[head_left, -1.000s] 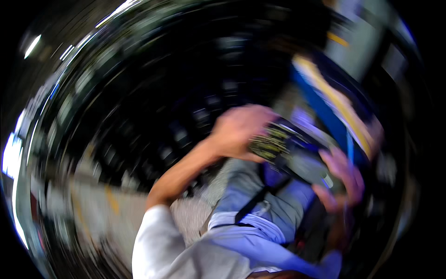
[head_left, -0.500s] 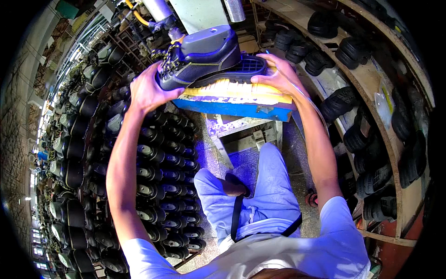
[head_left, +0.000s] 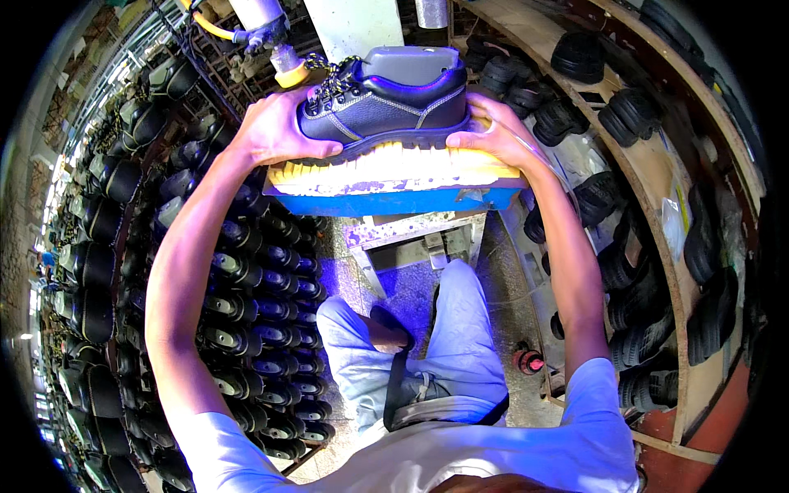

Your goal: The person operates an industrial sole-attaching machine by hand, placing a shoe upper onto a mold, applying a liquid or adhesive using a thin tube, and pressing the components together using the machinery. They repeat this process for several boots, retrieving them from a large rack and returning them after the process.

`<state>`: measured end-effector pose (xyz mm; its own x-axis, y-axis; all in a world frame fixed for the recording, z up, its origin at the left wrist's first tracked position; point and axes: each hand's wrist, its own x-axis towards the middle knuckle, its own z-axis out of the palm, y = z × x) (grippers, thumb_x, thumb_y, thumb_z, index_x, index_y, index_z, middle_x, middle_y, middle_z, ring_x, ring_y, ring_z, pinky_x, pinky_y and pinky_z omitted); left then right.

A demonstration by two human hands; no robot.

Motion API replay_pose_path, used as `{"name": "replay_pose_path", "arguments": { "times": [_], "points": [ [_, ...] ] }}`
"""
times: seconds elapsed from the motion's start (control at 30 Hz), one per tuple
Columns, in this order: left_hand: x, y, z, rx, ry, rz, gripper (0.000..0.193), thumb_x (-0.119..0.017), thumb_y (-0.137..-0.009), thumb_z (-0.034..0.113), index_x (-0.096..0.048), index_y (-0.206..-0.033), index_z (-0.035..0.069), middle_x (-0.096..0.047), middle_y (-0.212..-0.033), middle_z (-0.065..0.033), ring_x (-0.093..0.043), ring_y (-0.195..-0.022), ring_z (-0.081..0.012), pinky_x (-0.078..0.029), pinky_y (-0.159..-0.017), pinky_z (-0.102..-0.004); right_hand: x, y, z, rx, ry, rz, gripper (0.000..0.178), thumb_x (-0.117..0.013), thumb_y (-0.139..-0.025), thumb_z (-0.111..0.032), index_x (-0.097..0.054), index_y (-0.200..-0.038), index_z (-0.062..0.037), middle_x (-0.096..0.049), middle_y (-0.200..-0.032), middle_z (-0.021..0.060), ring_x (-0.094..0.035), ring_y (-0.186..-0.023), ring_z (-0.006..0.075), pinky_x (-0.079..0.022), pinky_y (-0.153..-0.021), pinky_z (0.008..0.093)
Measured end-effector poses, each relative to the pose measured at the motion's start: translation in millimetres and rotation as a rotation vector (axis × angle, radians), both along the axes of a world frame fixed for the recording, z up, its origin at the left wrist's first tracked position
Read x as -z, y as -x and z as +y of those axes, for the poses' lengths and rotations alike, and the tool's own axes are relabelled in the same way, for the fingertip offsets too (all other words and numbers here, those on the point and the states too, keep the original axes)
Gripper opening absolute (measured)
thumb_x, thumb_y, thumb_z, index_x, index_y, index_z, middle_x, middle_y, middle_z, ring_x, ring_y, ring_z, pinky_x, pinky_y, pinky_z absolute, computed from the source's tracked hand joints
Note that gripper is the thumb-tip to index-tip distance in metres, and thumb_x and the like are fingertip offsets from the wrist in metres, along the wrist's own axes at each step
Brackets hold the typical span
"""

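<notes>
A black lace-up shoe upper is stretched over a grey shoe last and sits down in a black rubber sole. The sole lies on a worn yellow pad with a blue side. My left hand is wrapped round the toe end, its thumb along the sole's edge. Round the heel end curls my right hand, with the thumb against the sole's rim. Black laces flecked with yellow are tied at the front.
A metal cylinder with a yellow ring hangs close to the toe. On the left, racks hold rows of black shoes on lasts. Curved wooden shelves with black soles stand on the right. A metal stand supports the pad.
The shoe upper has moved rightward and down into the sole, covering its inside. My left hand has come along with the toe, while the right still grips the heel end.
</notes>
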<state>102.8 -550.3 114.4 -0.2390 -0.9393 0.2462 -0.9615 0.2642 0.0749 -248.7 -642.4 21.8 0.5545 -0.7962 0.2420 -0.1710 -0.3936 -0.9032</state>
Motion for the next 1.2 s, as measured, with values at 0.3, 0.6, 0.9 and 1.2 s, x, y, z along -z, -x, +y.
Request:
{"name": "replay_pose_path", "arguments": {
  "times": [0.3,0.6,0.9,1.2],
  "points": [
    [2.8,-3.4,-1.5,-0.023,0.002,0.072,0.097,-0.084,-0.056,0.066,-0.067,-0.133,0.008,-0.075,-0.114,-0.0161,-0.072,-0.107,-0.0334,-0.054,-0.102,-0.043,15.1,-12.9,-14.2,-0.057,-0.03,-0.086,0.096,-0.096,-0.071,-0.019,-0.047,-0.15,0.003,-0.057,-0.148,0.0178,-0.054,-0.136,0.027,-0.041,-0.118,0.0402],
    [9.0,-57.3,10.1,0.17,-0.337,0.703,0.087,-0.085,-0.087,0.032,-0.042,-0.156,0.0,-0.059,-0.146,-0.0129,-0.054,-0.134,-0.0224,-0.037,-0.12,-0.0378,20.7,-2.1,-31.7,0.04,-0.023,0.035,0.114,-0.097,-0.067,-0.038,-0.039,-0.154,0.007,-0.051,-0.152,0.026,-0.046,-0.144,0.0369,-0.036,-0.121,0.0443],
    [29.0,-71.7,27.9,0.195,-0.318,0.806,0.079,-0.077,-0.094,0.015,-0.035,-0.159,-0.001,-0.06,-0.143,-0.0114,-0.055,-0.13,-0.018,-0.042,-0.117,-0.0359,13.9,-7.0,-26.3,-0.003,-0.002,-0.001,0.092,-0.094,-0.072,-0.026,-0.049,-0.148,0.0033,-0.061,-0.142,0.0199,-0.058,-0.132,0.0276,-0.042,-0.116,0.0396],
    [19.1,-72.8,20.5,0.097,-0.336,0.635,0.073,-0.075,-0.094,0.008,-0.039,-0.157,-0.003,-0.064,-0.138,-0.0088,-0.058,-0.125,-0.0154,-0.046,-0.114,-0.0349,9.9,-8.3,-20.3,0.007,-0.01,0.016,0.092,-0.093,-0.074,-0.024,-0.048,-0.149,0.0049,-0.059,-0.145,0.0199,-0.056,-0.134,0.0287,-0.04,-0.117,0.0396]
  ]
}}
